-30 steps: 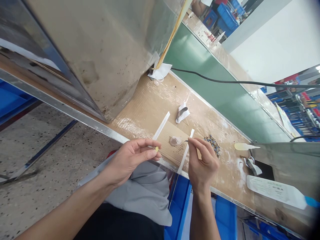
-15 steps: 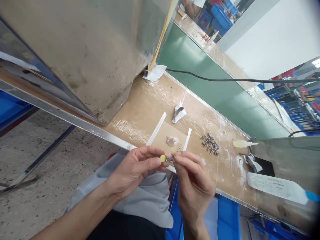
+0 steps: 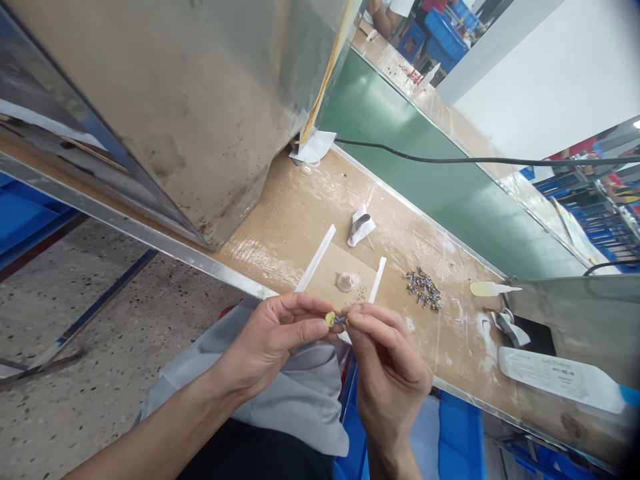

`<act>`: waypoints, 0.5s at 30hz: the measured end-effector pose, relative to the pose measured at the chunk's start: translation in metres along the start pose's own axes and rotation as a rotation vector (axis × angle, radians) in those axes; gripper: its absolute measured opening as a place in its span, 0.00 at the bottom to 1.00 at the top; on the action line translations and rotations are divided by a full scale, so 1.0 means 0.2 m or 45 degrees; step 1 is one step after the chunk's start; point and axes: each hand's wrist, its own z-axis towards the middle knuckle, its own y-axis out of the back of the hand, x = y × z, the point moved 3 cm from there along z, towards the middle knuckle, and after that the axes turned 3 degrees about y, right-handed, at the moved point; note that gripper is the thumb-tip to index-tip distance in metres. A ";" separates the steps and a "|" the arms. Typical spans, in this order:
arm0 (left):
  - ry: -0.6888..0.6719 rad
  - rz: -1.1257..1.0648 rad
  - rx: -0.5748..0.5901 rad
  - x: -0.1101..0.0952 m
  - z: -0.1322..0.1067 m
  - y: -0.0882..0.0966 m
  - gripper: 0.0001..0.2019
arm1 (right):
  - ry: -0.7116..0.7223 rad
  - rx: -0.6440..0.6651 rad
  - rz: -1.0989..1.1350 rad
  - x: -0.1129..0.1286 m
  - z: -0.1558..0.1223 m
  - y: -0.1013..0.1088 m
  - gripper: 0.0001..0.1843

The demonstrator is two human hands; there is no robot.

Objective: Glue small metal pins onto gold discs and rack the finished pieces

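Between finger and thumb, my left hand (image 3: 280, 337) pinches a small yellow disc (image 3: 330, 319). My right hand (image 3: 387, 357) is closed on a small blue-and-gold piece (image 3: 341, 320), and its end meets the disc; how the two fit together is too small to make out. Both hands are over the table's front edge. Just beyond them lies a small clear round dish (image 3: 347, 282) with tiny specks beside it. To the right on the table sits a pile of small blue-and-gold pieces (image 3: 423, 289).
White tape strips (image 3: 318, 257) flank the dish. Farther back is crumpled white paper (image 3: 361, 225) with a thin stick. At right lie a squeeze bottle (image 3: 493, 289) and a large white bottle (image 3: 560, 379). A big metal box (image 3: 150, 100) stands at left; a black cable (image 3: 430, 157) crosses behind.
The yellow disc has turned in my left fingers and now sits against the blue-and-gold piece, where a small gap showed before. The view has shifted slightly.
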 end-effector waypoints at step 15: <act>-0.015 0.071 -0.040 -0.01 -0.02 -0.01 0.10 | 0.087 0.013 -0.070 0.02 0.01 0.01 0.15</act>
